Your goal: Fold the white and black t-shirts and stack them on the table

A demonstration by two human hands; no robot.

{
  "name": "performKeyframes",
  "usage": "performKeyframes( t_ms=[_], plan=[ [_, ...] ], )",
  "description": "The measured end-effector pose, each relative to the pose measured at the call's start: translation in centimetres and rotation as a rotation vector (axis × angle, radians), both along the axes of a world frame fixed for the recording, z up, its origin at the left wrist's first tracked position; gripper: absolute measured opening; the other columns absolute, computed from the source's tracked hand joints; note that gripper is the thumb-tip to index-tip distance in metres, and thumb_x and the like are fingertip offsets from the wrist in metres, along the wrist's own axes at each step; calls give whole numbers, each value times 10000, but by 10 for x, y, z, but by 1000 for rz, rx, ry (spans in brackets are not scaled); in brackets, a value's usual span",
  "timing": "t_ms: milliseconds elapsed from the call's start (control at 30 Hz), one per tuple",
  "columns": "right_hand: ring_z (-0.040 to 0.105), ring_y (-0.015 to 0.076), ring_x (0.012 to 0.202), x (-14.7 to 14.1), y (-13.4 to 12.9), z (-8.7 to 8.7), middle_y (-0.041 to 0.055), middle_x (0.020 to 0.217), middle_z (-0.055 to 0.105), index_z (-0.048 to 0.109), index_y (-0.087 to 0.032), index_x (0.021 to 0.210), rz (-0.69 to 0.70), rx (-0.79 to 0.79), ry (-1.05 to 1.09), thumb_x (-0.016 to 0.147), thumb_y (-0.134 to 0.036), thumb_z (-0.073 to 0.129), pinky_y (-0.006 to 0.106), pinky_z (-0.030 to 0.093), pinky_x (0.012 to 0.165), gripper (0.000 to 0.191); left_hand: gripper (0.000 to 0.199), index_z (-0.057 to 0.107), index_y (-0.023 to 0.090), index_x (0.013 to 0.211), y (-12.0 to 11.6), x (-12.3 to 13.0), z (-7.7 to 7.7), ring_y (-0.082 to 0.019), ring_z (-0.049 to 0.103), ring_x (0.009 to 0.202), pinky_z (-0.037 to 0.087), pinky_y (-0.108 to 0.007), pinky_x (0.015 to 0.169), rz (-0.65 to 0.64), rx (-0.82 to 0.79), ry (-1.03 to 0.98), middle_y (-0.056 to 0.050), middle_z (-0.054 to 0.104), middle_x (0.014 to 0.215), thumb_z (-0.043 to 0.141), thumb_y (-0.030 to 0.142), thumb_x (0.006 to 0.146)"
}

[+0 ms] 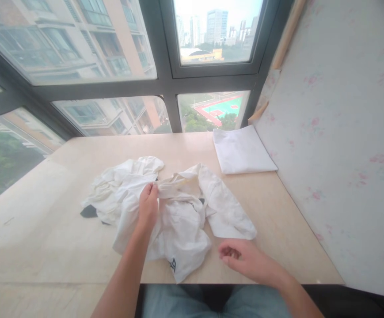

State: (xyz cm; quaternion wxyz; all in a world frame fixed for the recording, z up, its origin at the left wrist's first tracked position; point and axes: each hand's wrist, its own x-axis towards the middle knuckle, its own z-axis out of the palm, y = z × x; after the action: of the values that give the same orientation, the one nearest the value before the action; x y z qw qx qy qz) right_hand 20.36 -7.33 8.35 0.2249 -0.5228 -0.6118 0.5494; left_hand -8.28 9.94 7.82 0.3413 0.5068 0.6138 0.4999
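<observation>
Left hand (149, 204) pinches the crumpled white cloth garment (181, 221) on the pale wooden ledge (62, 176); right hand (245, 260), loosely curled, holds nothing beside its sleeve. Smoothing works best with both hands gripping opposite edges, pulling evenly.

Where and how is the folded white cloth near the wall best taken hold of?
Best, I think, pinch the folded white cloth at the left part of its near edge, from the person's side: it lies flat, and the wall runs close along its right.

Single head-worn view — forward and down over the tabletop, windows beyond.
</observation>
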Motion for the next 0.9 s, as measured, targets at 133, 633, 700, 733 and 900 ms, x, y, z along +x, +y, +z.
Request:
performKeyframes(
  t_ms=[133, 633, 700, 733, 900],
  plan=[
    [643, 186, 1009, 0, 35, 38, 50, 1118, 683, 666, -241, 1113, -193, 269, 0, 918, -334, 527, 319, 534, 874, 258, 362, 676, 179, 939, -16, 13, 33, -160, 575, 779, 444, -242, 711, -88, 19, -43, -19, 653, 832, 512, 498, 889],
    [626, 231, 1015, -27, 170, 17, 90, 1023, 713, 706, -167, 946, -414, 927, -323, 742, -74, 472, 391, 454, 979, 324, 403, 653, 245, 1151, -89, -3, 106, -200, 631, 966, 494, -292, 832, -281, 163, 538, -38, 667, 1097, 545, 165, 772],
    [615, 239, 1082, -2, 162, 23, 85, 1067, 710, 709, -174, 967, -400, 927, -326, 692, -58, 463, 402, 442, 1011, 387, 450, 655, 245, 1162, -80, -21, 95, -232, 631, 987, 494, -328, 850, -185, 156, 664, -53, 665, 1111, 506, 153, 747],
    [611, 238, 1102, 9, 157, 28, 77, 1081, 709, 710, -181, 976, -369, 910, -324, 668, -54, 458, 405, 436, 1025, 418, 447, 660, 239, 1152, -74, -27, 89, -252, 631, 1002, 488, -352, 874, -152, 142, 699, -59, 673, 1112, 496, 164, 743],
    [640, 207, 1032, 41, 127, 62, 42, 1083, 717, 723, -201, 993, -264, 678, -241, 661, -95, 425, 346, 474, 953, 458, 370, 681, 209, 1084, -56, -19, 72, -293, 582, 1151, 416, -406, 1022, -239, 15, 410, -66, 687, 1168, 440, 300, 819]
  ],
)
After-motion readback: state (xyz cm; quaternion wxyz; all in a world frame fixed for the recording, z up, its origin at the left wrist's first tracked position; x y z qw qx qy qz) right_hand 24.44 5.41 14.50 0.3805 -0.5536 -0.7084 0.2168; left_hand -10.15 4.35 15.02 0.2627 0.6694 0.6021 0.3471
